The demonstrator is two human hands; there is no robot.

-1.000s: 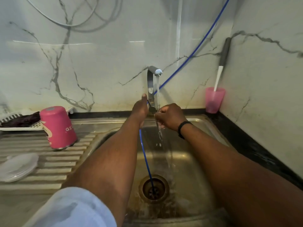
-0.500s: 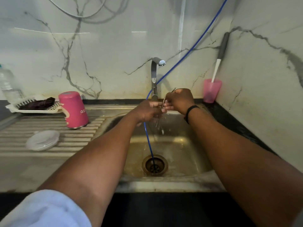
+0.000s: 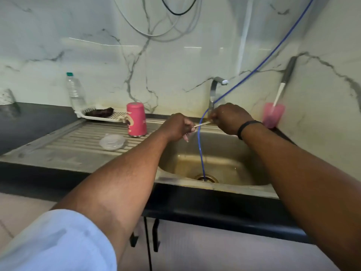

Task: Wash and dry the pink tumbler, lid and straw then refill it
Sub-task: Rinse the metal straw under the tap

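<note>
The pink tumbler (image 3: 136, 119) stands upside down on the ribbed drainboard (image 3: 74, 141), left of the sink. Its clear lid (image 3: 112, 142) lies flat in front of it. Over the sink's back edge both hands hold a thin pale straw (image 3: 202, 124) between them. My left hand (image 3: 178, 127) grips its left end with curled fingers. My right hand (image 3: 228, 118) pinches the right end, just in front of the tap (image 3: 214, 90). No water runs from the tap.
A blue hose (image 3: 201, 153) hangs from the upper right down into the sink (image 3: 214, 163) drain. A pink cup (image 3: 272, 114) with a brush stands in the right corner. A white tray (image 3: 103, 115) with a dark cloth and a clear bottle (image 3: 75, 90) sit at the back left.
The water has stopped running. Both hands moved back from under the tap and now hold the straw stretched level between them. The view pulled back and up.
</note>
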